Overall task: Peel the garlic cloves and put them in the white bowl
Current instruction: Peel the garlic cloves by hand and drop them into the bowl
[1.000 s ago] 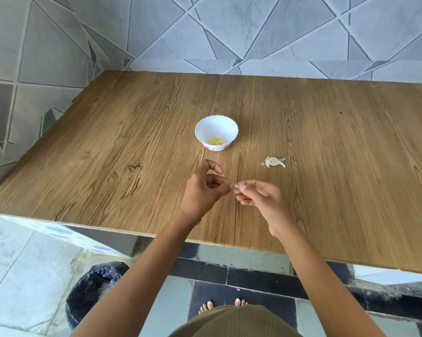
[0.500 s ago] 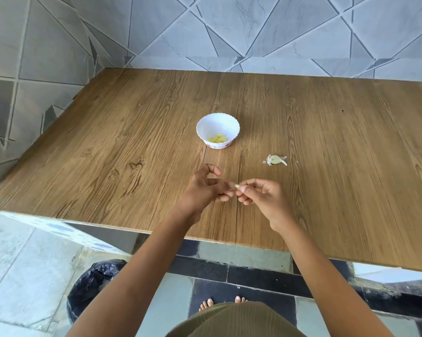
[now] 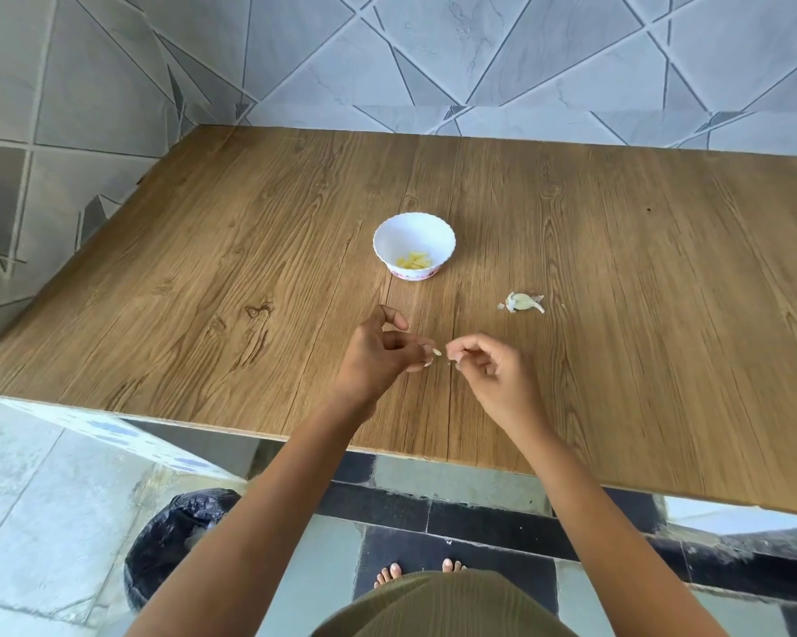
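Observation:
A small white bowl [image 3: 414,236] stands near the middle of the wooden table [image 3: 203,268], with several pale yellow peeled cloves [image 3: 414,261] in its bottom. Just in front of it, above the table, my left hand [image 3: 380,356] pinches a small pale garlic clove [image 3: 437,353] at its fingertips. My right hand [image 3: 488,370] is a short gap to the right, its fingertips pinched on a tiny scrap of skin. To the right of the bowl, an unpeeled garlic clove [image 3: 523,302] with loose skin lies on the table.
Grey tiled walls close off the table's far and left sides. The table's near edge runs across below my hands. A bin lined with a black bag [image 3: 180,535] stands on the floor at lower left.
My hands, which met at the fingertips before, have drawn slightly apart. The left keeps the clove and the right has pulled away to the right.

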Demonstrator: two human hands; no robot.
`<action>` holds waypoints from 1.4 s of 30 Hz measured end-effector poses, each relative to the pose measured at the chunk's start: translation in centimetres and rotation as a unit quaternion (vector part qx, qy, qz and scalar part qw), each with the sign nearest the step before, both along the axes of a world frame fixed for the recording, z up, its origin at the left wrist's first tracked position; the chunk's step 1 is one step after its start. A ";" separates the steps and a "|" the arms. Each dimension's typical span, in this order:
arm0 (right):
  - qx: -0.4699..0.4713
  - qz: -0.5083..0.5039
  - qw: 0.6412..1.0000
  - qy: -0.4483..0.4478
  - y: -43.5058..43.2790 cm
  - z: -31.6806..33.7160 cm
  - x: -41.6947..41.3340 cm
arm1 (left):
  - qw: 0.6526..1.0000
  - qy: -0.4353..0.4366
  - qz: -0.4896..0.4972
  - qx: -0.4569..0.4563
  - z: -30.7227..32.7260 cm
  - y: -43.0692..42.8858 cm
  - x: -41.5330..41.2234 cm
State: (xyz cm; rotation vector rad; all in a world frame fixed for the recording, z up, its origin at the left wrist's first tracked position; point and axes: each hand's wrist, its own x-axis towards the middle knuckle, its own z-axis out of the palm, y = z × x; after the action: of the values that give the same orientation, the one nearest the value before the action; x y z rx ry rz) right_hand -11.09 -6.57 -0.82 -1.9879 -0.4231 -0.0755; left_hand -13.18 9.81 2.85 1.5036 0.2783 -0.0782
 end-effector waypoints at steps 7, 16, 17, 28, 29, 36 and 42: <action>0.134 0.027 0.975 0.175 0.8 1.3 -0.5 | 1.000 -0.013 -0.008 0.001 0.1 0.0 0.0; 0.122 0.072 0.970 0.196 0.9 1.1 -0.6 | 0.995 0.051 -0.020 -0.081 0.0 0.0 -0.1; 0.117 0.069 0.972 0.193 1.0 1.1 -0.7 | 0.993 0.060 -0.017 -0.096 -0.1 0.0 -0.1; 0.046 0.004 0.999 0.003 0.7 0.7 -0.7 | 0.998 0.037 0.021 -0.053 0.3 -0.4 -0.3; 0.025 -0.002 0.999 -0.023 0.8 0.6 -0.6 | 0.998 0.032 0.020 -0.045 0.4 -0.5 -0.4; -0.008 -0.003 0.996 -0.092 0.8 0.1 -0.5 | 1.000 0.018 0.011 -0.009 0.6 -0.8 -0.3; 0.042 0.023 0.999 -0.020 0.7 0.3 -0.4 | 0.999 0.022 0.005 -0.040 0.4 -0.8 -0.3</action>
State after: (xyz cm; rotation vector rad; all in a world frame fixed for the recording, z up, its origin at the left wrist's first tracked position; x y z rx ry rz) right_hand -11.49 -5.89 -0.48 -1.8965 -0.4835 -0.1027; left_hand -13.45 9.01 3.28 1.4215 0.3132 -0.1136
